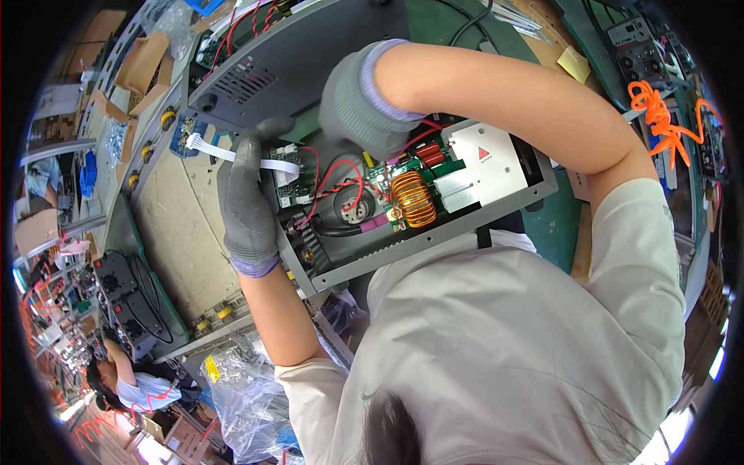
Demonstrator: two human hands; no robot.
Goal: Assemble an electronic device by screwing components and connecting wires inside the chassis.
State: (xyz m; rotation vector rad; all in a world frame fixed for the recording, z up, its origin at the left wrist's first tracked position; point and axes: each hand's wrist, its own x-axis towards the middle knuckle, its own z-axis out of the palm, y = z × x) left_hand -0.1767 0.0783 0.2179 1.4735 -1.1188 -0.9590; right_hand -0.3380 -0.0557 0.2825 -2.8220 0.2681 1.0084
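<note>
Chassis (pixel 428 239) seemingly rests on green worktop (pixel 562 231) (co-worker (pixel 151 389) far left).

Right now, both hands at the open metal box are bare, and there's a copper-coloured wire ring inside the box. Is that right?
Not quite: the hands aren't bare. The head view shows gray gloves with purple cuffs on both the left hand and the right hand. The copper-coloured wire ring is indeed inside the open metal box.
</note>
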